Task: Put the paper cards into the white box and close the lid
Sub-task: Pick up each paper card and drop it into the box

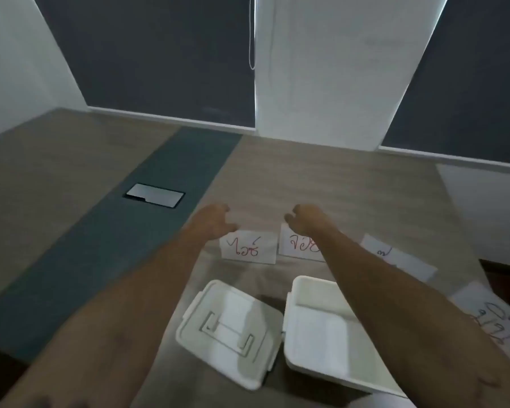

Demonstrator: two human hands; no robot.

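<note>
A wooden table with a pale grain fills the view, crossed on the left by a dark teal strip that holds a flat metal hatch. Behind the table stand dark blinds and a white one, with a thin cord hanging between them.

Four paper cards lie on the wood. The left card and the middle card carry red handwriting and sit side by side, just apart. A third card lies further right, tilted, and a fourth card sits at the right edge, its writing dark and red. The right forearm crosses over the middle card and hides part of it.

The left hand reaches over the upper left corner of the left card, fingers curled and apart, holding nothing. The right hand hovers at the top of the middle card, fingers loosely bent and apart; I cannot tell whether it touches the paper.

Nearer the person, the white box stands open, smooth plastic with rounded corners, and looks empty. Its lid lies just beside it on the left, tilted, with a recessed rectangular handle.
</note>
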